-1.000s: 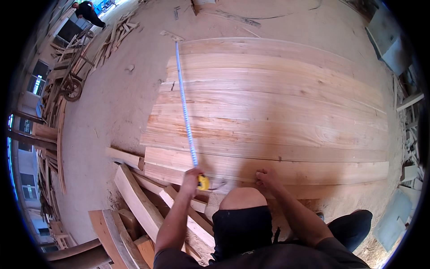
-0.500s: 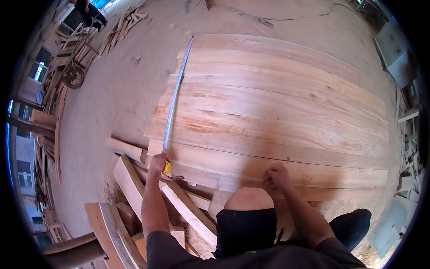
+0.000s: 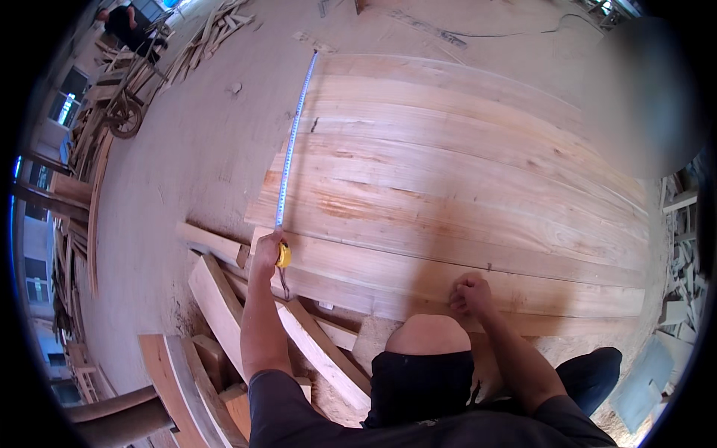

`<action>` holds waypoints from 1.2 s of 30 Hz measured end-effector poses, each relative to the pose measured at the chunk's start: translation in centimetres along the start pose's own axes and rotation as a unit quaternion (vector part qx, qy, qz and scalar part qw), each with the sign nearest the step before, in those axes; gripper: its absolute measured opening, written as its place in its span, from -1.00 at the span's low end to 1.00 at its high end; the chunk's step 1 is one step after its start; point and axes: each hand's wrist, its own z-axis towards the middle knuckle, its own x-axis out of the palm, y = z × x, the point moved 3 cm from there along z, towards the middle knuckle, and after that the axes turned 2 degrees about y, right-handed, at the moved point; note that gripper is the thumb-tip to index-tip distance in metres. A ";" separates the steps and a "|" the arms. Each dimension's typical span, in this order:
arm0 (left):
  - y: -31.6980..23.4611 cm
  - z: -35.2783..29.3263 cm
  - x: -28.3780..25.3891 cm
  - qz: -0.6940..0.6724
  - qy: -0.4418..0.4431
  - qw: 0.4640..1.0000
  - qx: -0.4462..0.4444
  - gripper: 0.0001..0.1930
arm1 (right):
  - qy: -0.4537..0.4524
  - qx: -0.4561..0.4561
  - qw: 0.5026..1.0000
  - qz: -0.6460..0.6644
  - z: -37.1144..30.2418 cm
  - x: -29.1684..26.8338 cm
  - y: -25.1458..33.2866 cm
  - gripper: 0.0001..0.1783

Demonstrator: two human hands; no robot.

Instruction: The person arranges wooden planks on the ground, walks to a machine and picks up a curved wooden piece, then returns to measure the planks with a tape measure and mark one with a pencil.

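Nearest the camera is the person's bent knee point(image 3: 427, 337), bare below dark shorts, set at the near edge of a wide panel of planks point(image 3: 463, 194) laid flat on the floor point(image 3: 187, 149). The two hands are well apart. The right hand point(image 3: 470, 293) is curled into a loose fist and rests on the nearest plank just beyond the knee; whether it pinches anything cannot be told. The left hand point(image 3: 267, 252) is clamped on the yellow case of one tape measure point(image 3: 283, 256) at the panel's near left corner.

From that case the tape blade point(image 3: 293, 142) runs straight away from the person, its long axis pointing toward the far side of the panel and leaning slightly right as it goes. It lies flat along the panel's left edge and its far tip reaches the farthest plank (the hook itself is too small to make out).

The panel's boards lie side by side with their long axes crossing the view left to right, square to the tape; about seven seams show, though the exact count is unclear.

Left of the left forearm lie loose offcuts point(image 3: 216, 291), at least four, angled over one another. Farther off on the left stands one cart wheel point(image 3: 124, 119), and beyond it another person point(image 3: 123, 22) in dark clothes.
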 end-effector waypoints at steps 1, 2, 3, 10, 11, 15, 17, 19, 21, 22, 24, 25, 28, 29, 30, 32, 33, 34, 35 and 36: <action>-1.0 1.2 1.1 -0.029 0.000 1.000 -0.005 -0.54 | -0.010 0.001 1.000 0.002 0.0 -0.2 -0.1 -0.85; -2.1 2.2 1.5 -0.011 -0.002 1.000 -0.008 -0.54 | -0.015 0.003 1.000 0.008 -0.1 0.0 -0.1 -0.85; -3.1 3.2 1.8 0.005 -0.004 1.000 -0.011 -0.54 | -0.020 0.005 1.000 0.013 -0.2 0.1 0.0 -0.84; -5.9 8.7 2.4 0.032 -0.005 0.999 -0.003 -0.54 | -0.025 0.026 0.999 0.032 -0.2 0.3 0.8 -0.85; -6.0 9.1 2.7 0.030 -0.004 1.000 -0.003 -0.54 | -0.028 0.028 0.999 0.031 -0.2 0.1 1.0 -0.85; -4.1 7.3 1.5 0.106 -0.010 0.994 -0.012 -0.53 | -0.043 0.007 0.999 0.009 -0.3 -0.4 0.8 -0.87; -0.6 6.5 -2.0 0.209 -0.021 0.977 0.032 -0.54 | -0.020 0.041 0.999 0.028 0.4 -0.3 0.3 -0.88; 5.2 3.9 -7.2 0.375 -0.013 0.922 0.097 -0.58 | -0.004 0.034 0.999 0.031 0.3 0.5 0.0 -0.85; 8.1 -0.2 -10.3 0.514 0.003 0.846 0.141 -0.62 | -0.022 0.046 0.999 0.011 -0.5 1.1 1.3 -0.88; 8.9 -2.2 -11.0 0.575 0.015 0.803 0.157 -0.62 | -0.029 0.048 0.998 -0.006 -0.7 0.8 1.3 -0.87; 10.4 -5.5 -12.6 0.579 0.007 0.803 0.139 -0.61 | -0.022 0.039 0.999 -0.008 -0.8 0.8 1.7 -0.87; 10.9 -6.4 -12.7 0.597 0.006 0.790 0.138 -0.59 | -0.021 0.034 0.999 -0.009 -0.7 0.8 1.6 -0.87; 10.6 -7.5 -12.2 0.486 -0.084 0.869 -0.041 -0.52 | -0.005 -0.005 1.000 -0.008 0.2 0.4 0.6 -0.84; 9.0 -8.2 -10.8 0.461 -0.123 0.872 -0.106 -0.49 | -0.006 -0.008 1.000 -0.012 0.1 0.4 0.7 -0.84; 7.7 -8.8 -10.1 0.435 -0.161 0.870 -0.170 -0.46 | -0.007 -0.012 1.000 -0.014 -0.2 0.7 0.9 -0.85; 8.1 -9.1 -10.1 0.411 -0.159 0.876 -0.197 -0.44 | -0.002 -0.029 0.999 -0.025 -0.2 1.0 0.9 -0.87; 9.2 -8.6 -10.1 0.406 -0.161 0.879 -0.192 -0.44 | -0.002 -0.042 0.999 -0.033 0.1 0.9 0.3 -0.87; 10.2 -8.1 -10.2 0.401 -0.163 0.882 -0.186 -0.44 | -0.002 -0.054 0.998 -0.041 0.3 0.7 -0.3 -0.88; 10.3 -7.9 -9.9 0.402 -0.158 0.883 -0.183 -0.43 | -0.012 -0.080 0.994 -0.069 0.2 0.6 -0.7 -0.89; 10.4 -7.8 -9.5 0.403 -0.154 0.884 -0.180 -0.43 | -0.021 -0.105 0.989 -0.097 -0.1 0.4 -1.0 -0.89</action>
